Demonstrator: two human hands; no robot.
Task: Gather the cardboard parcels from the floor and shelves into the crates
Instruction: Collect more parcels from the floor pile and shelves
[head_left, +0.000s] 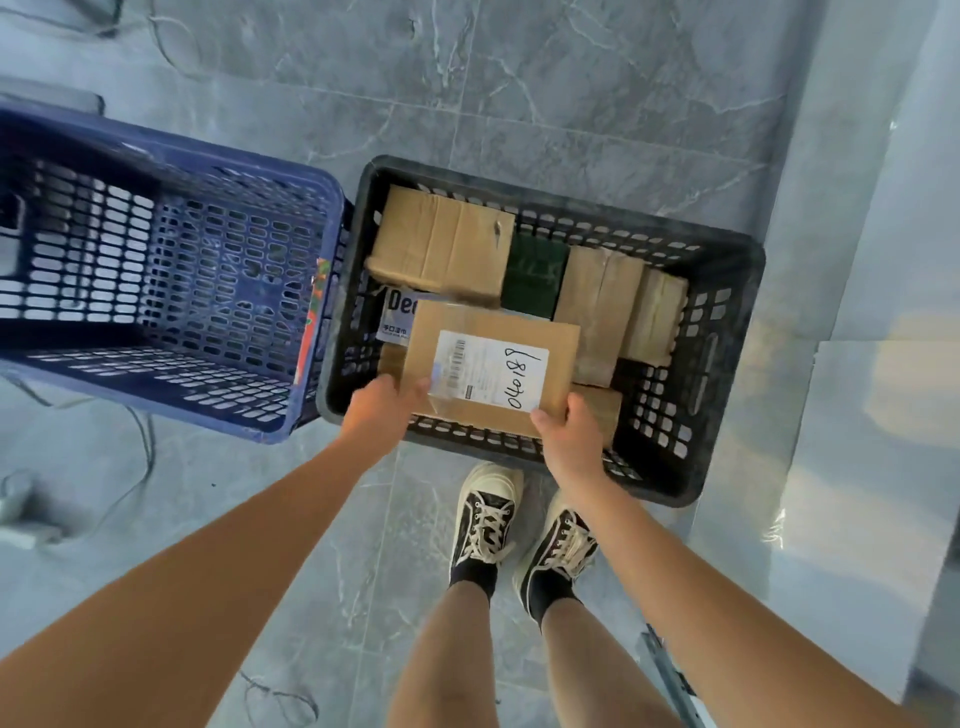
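Hidden and cut-off parts

The held parcel covers a printed pack showing only "Dee"; its label's fine print is unreadable. The blue crate runs off the left edge.

The floor is grey marble-veined tile. On it stand a black lattice crate and, left of it, a blue lattice crate. Inside the black crate lie brown cardboard parcels, one dark green box, and a brown parcel bearing a white label with black handwritten digits.

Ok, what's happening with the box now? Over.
Both hands, left and right, grip the labelled box. Held over black crate. Blue crate empty.
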